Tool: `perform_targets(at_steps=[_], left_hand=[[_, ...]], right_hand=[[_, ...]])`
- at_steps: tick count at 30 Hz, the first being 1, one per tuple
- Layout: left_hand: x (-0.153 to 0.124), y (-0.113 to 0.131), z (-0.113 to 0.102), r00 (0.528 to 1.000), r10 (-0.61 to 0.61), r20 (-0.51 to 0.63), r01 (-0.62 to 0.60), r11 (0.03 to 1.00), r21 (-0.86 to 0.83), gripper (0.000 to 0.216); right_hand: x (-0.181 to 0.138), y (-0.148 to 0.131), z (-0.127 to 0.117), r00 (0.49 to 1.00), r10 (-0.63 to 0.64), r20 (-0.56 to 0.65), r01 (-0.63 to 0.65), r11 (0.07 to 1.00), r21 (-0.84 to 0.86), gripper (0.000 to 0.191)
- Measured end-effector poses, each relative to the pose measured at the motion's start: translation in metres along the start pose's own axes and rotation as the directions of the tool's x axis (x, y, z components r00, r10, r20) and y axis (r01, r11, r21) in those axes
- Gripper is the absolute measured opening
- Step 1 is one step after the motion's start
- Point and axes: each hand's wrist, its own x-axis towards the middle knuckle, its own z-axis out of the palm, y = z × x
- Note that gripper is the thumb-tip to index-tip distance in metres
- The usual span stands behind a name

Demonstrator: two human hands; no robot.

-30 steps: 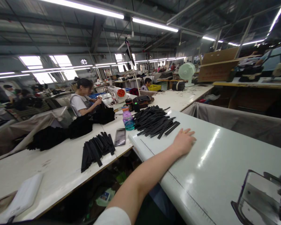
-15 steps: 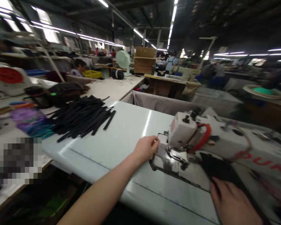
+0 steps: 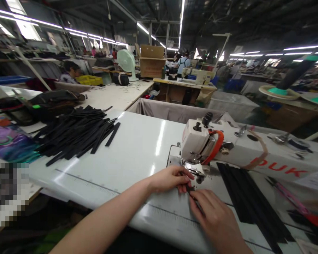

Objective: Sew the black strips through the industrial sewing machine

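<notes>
In front of the needle area of a white sewing machine (image 3: 194, 139), my two hands meet over the machine bed. A short piece of dark fabric strip (image 3: 190, 188) shows between them. My left hand (image 3: 172, 179) has its thumb and fingers pinched at the strip's far end, beside the presser foot. Curled around the near part is my right hand (image 3: 214, 211), which covers most of the strip. Right of that hand, a stack of black fabric strips (image 3: 243, 192) lies under the machine arm. A larger heap of black strips (image 3: 79, 132) spreads over the table's left end.
Pink-handled scissors (image 3: 288, 195) lie right of the stack. A purple bag (image 3: 7, 141) sits at the far left. Behind the white table (image 3: 137, 141) hangs a grey cloth bin (image 3: 169, 112). Farther back are a green fan (image 3: 126, 61), a cardboard box (image 3: 152, 63) and several people.
My right hand has moved left from the black stack to the front of the needle area with a strip. My left hand has come down and right to meet it. The view has shifted right.
</notes>
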Motion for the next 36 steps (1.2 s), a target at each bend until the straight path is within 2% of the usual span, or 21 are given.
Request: perform_targets(at_steps=[2, 4, 7, 9, 12, 15, 16, 18, 19, 20, 21, 23, 25, 30, 36], left_hand=[[-0.001, 0.001, -0.007, 0.999, 0.0, -0.054, 0.001, 1.0, 0.022, 0.046], [-0.002, 0.002, -0.014, 0.997, -0.019, -0.075, 0.02, 1.0, 0.016, 0.042], [0.001, -0.001, -0.02, 0.992, -0.06, -0.111, 0.057, 0.998, -0.03, 0.027], [0.005, -0.006, -0.02, 0.981, -0.085, -0.174, 0.085, 0.996, -0.007, 0.017], [0.01, -0.012, -0.016, 0.961, -0.07, -0.266, 0.098, 0.991, 0.095, 0.008], [0.012, -0.012, -0.012, 0.935, 0.012, -0.354, 0.104, 0.946, 0.306, 0.005], [0.011, -0.011, -0.012, 0.906, 0.084, -0.415, 0.107, 0.903, 0.415, 0.007], [0.008, -0.008, -0.012, 0.808, 0.303, -0.505, 0.134, 0.741, 0.659, 0.02], [0.006, -0.007, -0.012, 0.767, 0.41, -0.494, 0.154, 0.631, 0.761, 0.024], [0.003, -0.006, -0.013, 0.754, 0.481, -0.448, 0.163, 0.524, 0.836, 0.023], [0.001, -0.005, -0.014, 0.771, 0.508, -0.384, 0.154, 0.436, 0.887, 0.018], [-0.001, -0.005, -0.015, 0.838, 0.486, -0.25, 0.082, 0.341, 0.936, 0.005], [-0.002, -0.006, -0.015, 0.877, 0.456, -0.15, 0.002, 0.308, 0.951, 0.01], [0.003, -0.007, -0.014, 0.903, 0.429, -0.033, -0.084, 0.252, 0.964, 0.019], [0.006, -0.01, -0.01, 0.894, 0.438, -0.097, -0.01, 0.238, 0.971, 0.017]], right_hand=[[0.009, 0.008, 0.004, 0.996, -0.051, 0.073, 0.045, 0.996, 0.08, 0.022], [0.019, 0.02, 0.003, 0.978, -0.177, 0.106, 0.168, 0.981, 0.095, 0.033], [0.029, 0.033, 0.003, 0.891, -0.438, 0.119, 0.444, 0.896, -0.022, 0.043], [0.03, 0.035, 0.006, 0.848, -0.516, 0.123, 0.528, 0.844, -0.097, 0.041], [0.025, 0.031, 0.018, 0.849, -0.519, 0.105, 0.529, 0.833, -0.163, 0.038], [0.018, 0.027, 0.029, 0.863, -0.501, 0.065, 0.504, 0.845, -0.181, 0.036], [0.017, 0.027, 0.031, 0.875, -0.481, 0.053, 0.482, 0.856, -0.185, 0.036], [0.015, 0.028, 0.034, 0.907, -0.42, 0.044, 0.42, 0.888, -0.187, 0.039], [0.015, 0.029, 0.035, 0.921, -0.387, 0.038, 0.387, 0.903, -0.188, 0.039], [0.016, 0.029, 0.036, 0.933, -0.357, 0.036, 0.358, 0.915, -0.186, 0.039], [0.016, 0.03, 0.037, 0.943, -0.331, 0.036, 0.332, 0.926, -0.182, 0.039], [0.017, 0.031, 0.039, 0.958, -0.286, 0.037, 0.288, 0.942, -0.172, 0.038], [0.016, 0.032, 0.042, 0.966, -0.256, 0.05, 0.26, 0.951, -0.166, 0.037], [0.013, 0.033, 0.042, 0.944, -0.321, 0.073, 0.329, 0.929, -0.17, 0.036], [0.018, 0.03, 0.039, 0.963, -0.268, 0.039, 0.271, 0.943, -0.195, 0.039]])
